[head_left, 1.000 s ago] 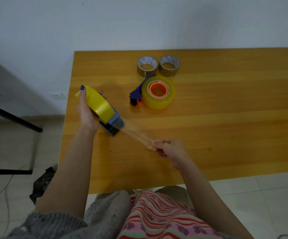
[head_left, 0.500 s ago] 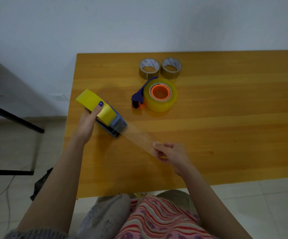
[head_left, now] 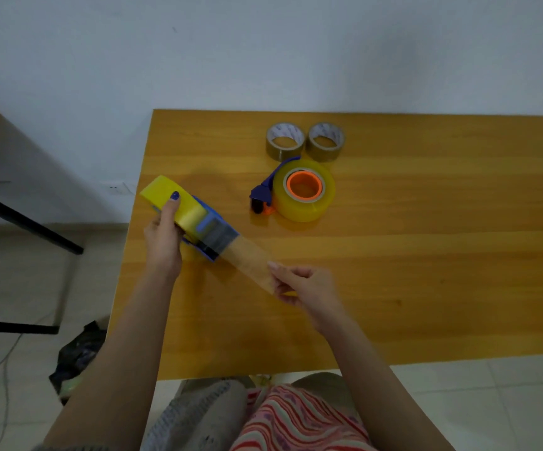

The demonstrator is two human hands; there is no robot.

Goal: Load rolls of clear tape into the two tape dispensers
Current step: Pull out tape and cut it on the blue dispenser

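Left hand [head_left: 162, 236] grips the dispenser [head_left: 210, 234], now lowered toward the surface [head_left: 426, 255]; right hand [head_left: 306, 284] still pinches the tape strip [head_left: 250, 258].

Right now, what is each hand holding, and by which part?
Left hand grips the dispenser around its loaded roll, thumb on top. Right hand pinches the free end of the strip that runs out of it.

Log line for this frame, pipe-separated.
left hand grips dispenser with roll | right hand pinches tape strip stretched from it | second dispenser loaded, lying on table, untouched
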